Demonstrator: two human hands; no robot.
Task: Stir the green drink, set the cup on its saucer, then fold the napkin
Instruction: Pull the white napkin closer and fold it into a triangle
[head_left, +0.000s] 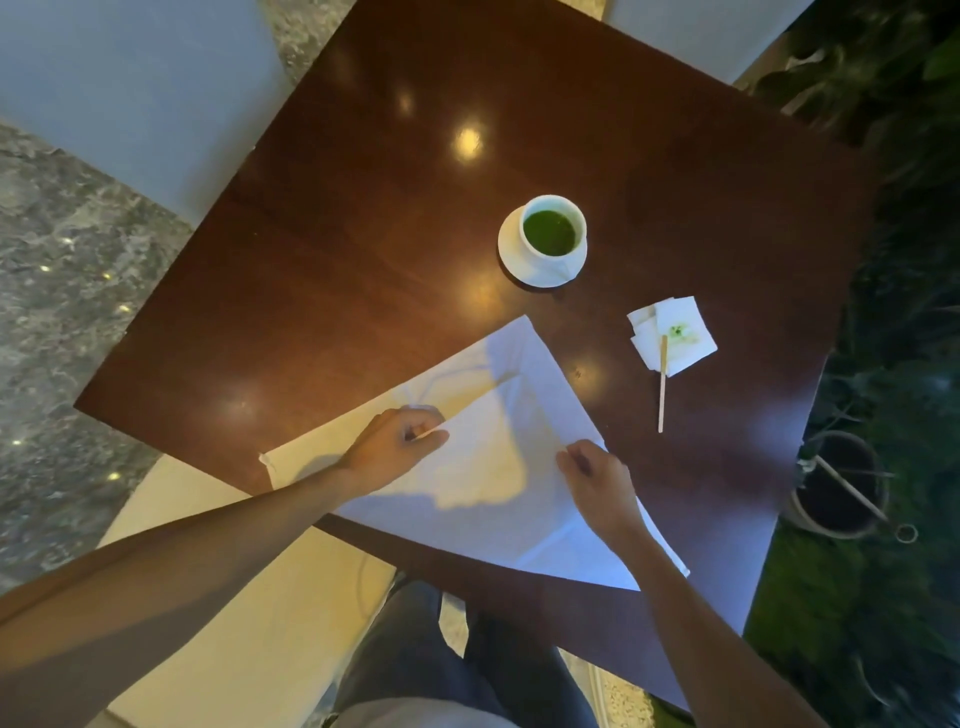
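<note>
A white cup (553, 208) of green drink stands on its white saucer (519, 262) at the middle of the dark wooden table (363, 234). A large white napkin (524, 410) lies spread near the table's front edge, one layer partly turned over. My left hand (397, 441) pinches a napkin edge near the cloth's middle. My right hand (597, 480) pinches the napkin's right edge. A wooden stir stick (662, 384) rests with its tip on a small stack of paper napkins (675, 332) stained green, to the right of the cloth.
Pale seat cushions (130, 88) stand beyond the table's left and far corners, and a cream seat (234, 597) is under my left arm. A dark pot (839, 488) with a stick in it sits among plants on the right. My legs show below the table edge.
</note>
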